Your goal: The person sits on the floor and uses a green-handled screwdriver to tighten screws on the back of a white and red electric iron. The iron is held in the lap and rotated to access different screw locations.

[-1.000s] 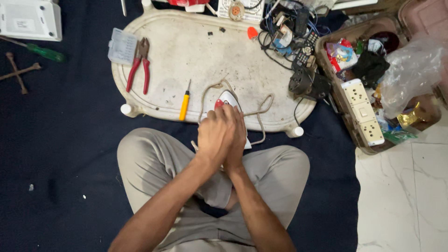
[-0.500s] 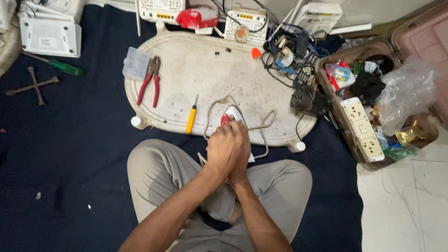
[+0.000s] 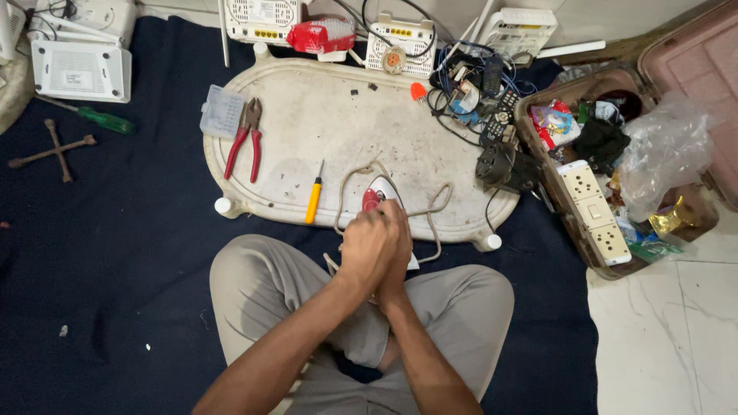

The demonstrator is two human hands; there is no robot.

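White surface (image 3: 346,146) on dark floor cloth: both hands, left hand (image 3: 367,247) and right hand (image 3: 396,253), clasp together over the electric iron (image 3: 378,194) (likely heavy, rigid; handle beneath grip), cord (image 3: 430,211) beside.

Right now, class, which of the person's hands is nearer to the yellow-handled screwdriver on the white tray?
Left. The left hand is just right of the yellow-handled screwdriver; the right hand is pressed against the left one's far side, farther off.

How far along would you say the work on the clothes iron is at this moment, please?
Tools are laid out: red pliers and a yellow screwdriver lie untouched on the white tray. In hand: left hand and right hand clasp the iron, casing seemingly closed, cord loose. Any opening looks still ahead.
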